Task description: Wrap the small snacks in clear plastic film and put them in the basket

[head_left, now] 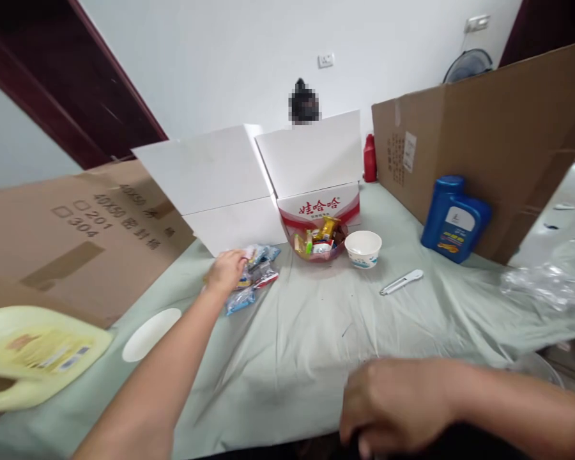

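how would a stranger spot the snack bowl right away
Find the white cardboard box with red printing on the pale green cloth. In front of its printed side sits a pinkish bowl of colourful wrapped snacks, transparent, unlike the opaque white paper bowl beside it.

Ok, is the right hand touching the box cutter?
Apart: the head view shows green cloth between the right hand and the box cutter.
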The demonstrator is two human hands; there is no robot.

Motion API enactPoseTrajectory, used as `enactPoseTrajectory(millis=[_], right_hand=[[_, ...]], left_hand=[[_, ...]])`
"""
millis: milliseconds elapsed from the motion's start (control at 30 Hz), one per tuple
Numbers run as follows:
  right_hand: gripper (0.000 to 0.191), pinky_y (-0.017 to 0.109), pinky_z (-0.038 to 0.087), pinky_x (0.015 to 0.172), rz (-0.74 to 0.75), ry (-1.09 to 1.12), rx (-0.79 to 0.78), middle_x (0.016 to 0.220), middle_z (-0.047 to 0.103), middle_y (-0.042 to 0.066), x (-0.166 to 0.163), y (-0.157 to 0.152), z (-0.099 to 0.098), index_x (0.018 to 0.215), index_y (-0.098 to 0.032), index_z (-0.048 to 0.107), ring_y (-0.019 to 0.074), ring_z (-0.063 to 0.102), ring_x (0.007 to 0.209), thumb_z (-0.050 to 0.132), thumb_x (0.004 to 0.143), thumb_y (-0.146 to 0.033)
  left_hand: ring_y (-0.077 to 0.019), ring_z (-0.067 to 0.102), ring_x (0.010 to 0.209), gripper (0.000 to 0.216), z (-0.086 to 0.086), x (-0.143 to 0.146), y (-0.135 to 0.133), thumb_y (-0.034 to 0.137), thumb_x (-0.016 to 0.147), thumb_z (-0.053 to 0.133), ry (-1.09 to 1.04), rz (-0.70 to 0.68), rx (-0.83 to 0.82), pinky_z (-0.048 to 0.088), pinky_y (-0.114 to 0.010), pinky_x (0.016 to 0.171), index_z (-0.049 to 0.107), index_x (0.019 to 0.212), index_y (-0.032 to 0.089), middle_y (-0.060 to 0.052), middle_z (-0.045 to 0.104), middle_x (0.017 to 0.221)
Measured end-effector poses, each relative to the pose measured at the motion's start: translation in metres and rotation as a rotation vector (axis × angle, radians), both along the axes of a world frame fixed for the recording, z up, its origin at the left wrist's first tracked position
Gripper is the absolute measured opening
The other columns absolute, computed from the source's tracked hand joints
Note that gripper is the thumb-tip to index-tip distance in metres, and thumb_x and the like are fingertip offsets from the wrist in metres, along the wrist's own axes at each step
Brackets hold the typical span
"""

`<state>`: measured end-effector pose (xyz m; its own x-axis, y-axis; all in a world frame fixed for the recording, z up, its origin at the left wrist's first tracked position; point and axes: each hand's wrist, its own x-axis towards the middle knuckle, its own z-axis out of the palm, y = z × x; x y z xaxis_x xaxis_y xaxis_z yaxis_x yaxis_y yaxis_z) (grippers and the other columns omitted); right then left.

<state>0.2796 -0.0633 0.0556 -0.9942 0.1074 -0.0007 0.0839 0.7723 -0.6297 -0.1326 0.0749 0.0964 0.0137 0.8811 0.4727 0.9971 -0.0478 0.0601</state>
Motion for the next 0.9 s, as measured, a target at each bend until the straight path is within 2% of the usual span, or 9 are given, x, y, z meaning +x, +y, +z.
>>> enactPoseTrajectory(millis=[33, 100, 167, 233, 367, 467, 633, 767, 900], right_hand=[[0.029, 0.032, 0.050, 0.087, -0.061, 0.003, 0.003, 0.112, 0.067, 0.005, 0.005, 0.023, 0.010, 0.122, -0.025, 0.061, 0.0182, 0.062, 0.100, 0.048, 0.096, -0.027], [0.026, 0.032, 0.049, 0.087, -0.420, -0.009, 0.130, 0.109, 0.068, 0.008, 0.020, 0.064, 0.020, 0.114, -0.020, 0.065, 0.0196, 0.063, 0.098, 0.048, 0.095, -0.023], [0.026, 0.039, 0.046, 0.091, -0.752, -0.102, 0.384, 0.112, 0.067, 0.012, 0.038, 0.095, 0.016, 0.110, -0.018, 0.067, 0.0254, 0.061, 0.105, 0.050, 0.091, -0.016], [0.032, 0.045, 0.043, 0.093, -0.928, -0.222, 0.580, 0.124, 0.062, 0.015, 0.053, 0.117, 0.001, 0.114, -0.019, 0.066, 0.0310, 0.056, 0.113, 0.055, 0.085, -0.012], [0.032, 0.043, 0.042, 0.090, -0.917, -0.339, 0.642, 0.115, 0.065, 0.016, 0.063, 0.138, -0.028, 0.110, -0.018, 0.067, 0.0296, 0.058, 0.109, 0.047, 0.088, -0.009], [0.030, 0.041, 0.042, 0.089, -0.877, -0.315, 0.636, 0.101, 0.066, 0.014, 0.047, 0.140, -0.031, 0.104, -0.015, 0.067, 0.0264, 0.061, 0.099, 0.041, 0.090, -0.007], [0.038, 0.031, 0.047, 0.077, -0.699, 0.004, 0.476, 0.110, 0.062, 0.011, -0.017, 0.120, -0.012, 0.129, -0.020, 0.056, 0.0188, 0.063, 0.087, 0.042, 0.094, -0.017], [0.036, 0.028, 0.044, 0.064, -0.545, -0.123, 0.553, 0.100, 0.064, 0.009, -0.063, 0.098, 0.006, 0.124, -0.024, 0.062, 0.0191, 0.065, 0.076, 0.049, 0.091, -0.020], [0.033, 0.029, 0.042, 0.061, -0.642, -0.263, 0.558, 0.094, 0.066, 0.009, -0.052, 0.103, 0.013, 0.116, -0.025, 0.069, 0.0208, 0.065, 0.075, 0.046, 0.091, -0.021]], left_hand=[[-0.0310, 0.055, 0.111, 0.030, 0.001, 0.005, -0.003, 0.024, 0.088, 0.041, -0.021, 0.007, 0.056, 0.039, -0.046, 0.101, 0.065, 0.103, 0.013, -0.017, 0.065, 0.116], [-0.0305, 0.055, 0.113, 0.034, -0.001, 0.025, -0.013, 0.031, 0.091, 0.041, -0.085, -0.023, 0.204, 0.039, -0.046, 0.102, 0.064, 0.110, 0.014, -0.015, 0.064, 0.120], [-0.0286, 0.059, 0.109, 0.031, -0.013, 0.055, -0.026, 0.034, 0.092, 0.044, -0.157, -0.131, 0.289, 0.043, -0.044, 0.100, 0.065, 0.109, 0.017, -0.012, 0.067, 0.115], [-0.0263, 0.061, 0.106, 0.027, -0.033, 0.090, -0.040, 0.031, 0.093, 0.046, -0.219, -0.247, 0.292, 0.046, -0.041, 0.097, 0.066, 0.108, 0.021, -0.009, 0.068, 0.112], [-0.0232, 0.062, 0.099, 0.020, -0.083, 0.148, -0.064, 0.023, 0.091, 0.052, -0.245, -0.489, 0.145, 0.051, -0.039, 0.090, 0.066, 0.105, 0.022, -0.007, 0.069, 0.105], [-0.0250, 0.058, 0.103, 0.019, -0.106, 0.164, -0.074, 0.024, 0.086, 0.061, -0.267, -0.527, 0.111, 0.050, -0.042, 0.091, 0.066, 0.105, 0.023, -0.008, 0.065, 0.109], [-0.0259, 0.057, 0.108, 0.051, -0.116, 0.159, -0.077, 0.026, 0.081, 0.068, -0.419, -0.558, 0.127, 0.049, -0.043, 0.092, 0.048, 0.128, 0.023, -0.011, 0.058, 0.117], [-0.0218, 0.059, 0.097, 0.060, -0.122, 0.154, -0.075, 0.032, 0.082, 0.069, -0.543, -0.512, 0.130, 0.051, -0.037, 0.083, 0.037, 0.132, 0.021, -0.009, 0.058, 0.109], [-0.0216, 0.059, 0.095, 0.044, -0.120, 0.153, -0.076, 0.030, 0.086, 0.063, -0.527, -0.517, 0.067, 0.050, -0.038, 0.085, 0.045, 0.125, 0.020, -0.008, 0.060, 0.104]])
